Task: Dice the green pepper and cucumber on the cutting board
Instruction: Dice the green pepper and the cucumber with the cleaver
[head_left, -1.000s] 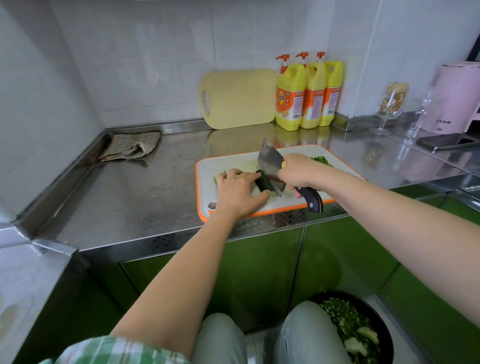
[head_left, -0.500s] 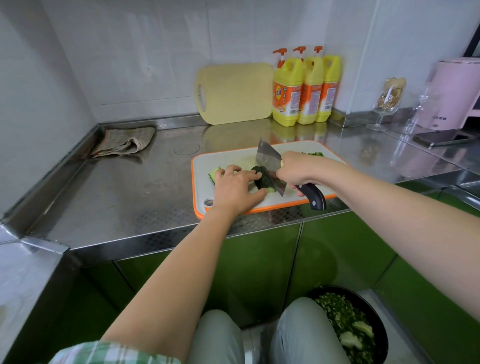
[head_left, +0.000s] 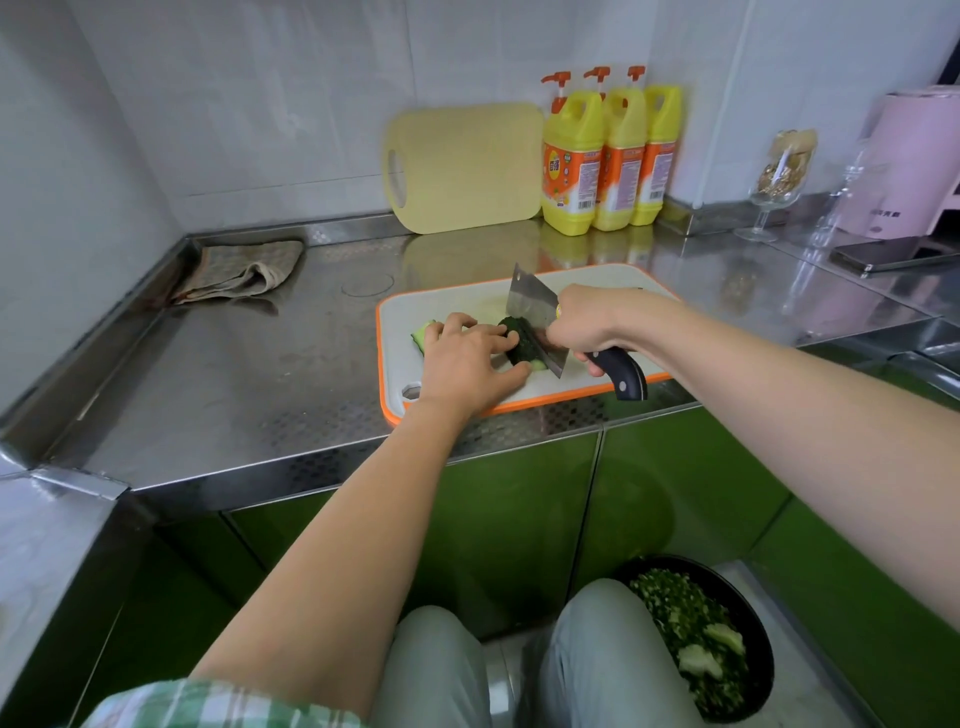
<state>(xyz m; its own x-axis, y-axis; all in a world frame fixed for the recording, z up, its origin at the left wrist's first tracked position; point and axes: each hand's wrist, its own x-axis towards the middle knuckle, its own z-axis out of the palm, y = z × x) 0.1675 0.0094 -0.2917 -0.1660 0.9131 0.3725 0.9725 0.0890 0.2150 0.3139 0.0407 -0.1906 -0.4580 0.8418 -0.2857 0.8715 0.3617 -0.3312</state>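
A white cutting board (head_left: 452, 306) with an orange rim lies on the steel counter. On it rests a dark green cucumber piece (head_left: 521, 344), pinned down by the fingers of my left hand (head_left: 470, 361). A second pale cucumber piece (head_left: 422, 332) peeks out left of that hand. My right hand (head_left: 592, 325) grips the black handle of a cleaver (head_left: 535, 317), whose blade edge is down in the cucumber, right beside my left fingertips. My right arm hides any green pepper on the board's far right.
A yellow board (head_left: 465, 166) and three yellow detergent bottles (head_left: 608, 156) stand at the back wall. A folded cloth (head_left: 239, 270) lies back left. A glass (head_left: 779, 176), a pink appliance (head_left: 909, 166) and a phone (head_left: 883, 257) are right. A black bowl (head_left: 748, 613) of chopped greens sits on the floor.
The cleaver has kept chopping along the cucumber, its blade now lower in the piece. My left hand has stayed on the cucumber. The view has shifted slightly.
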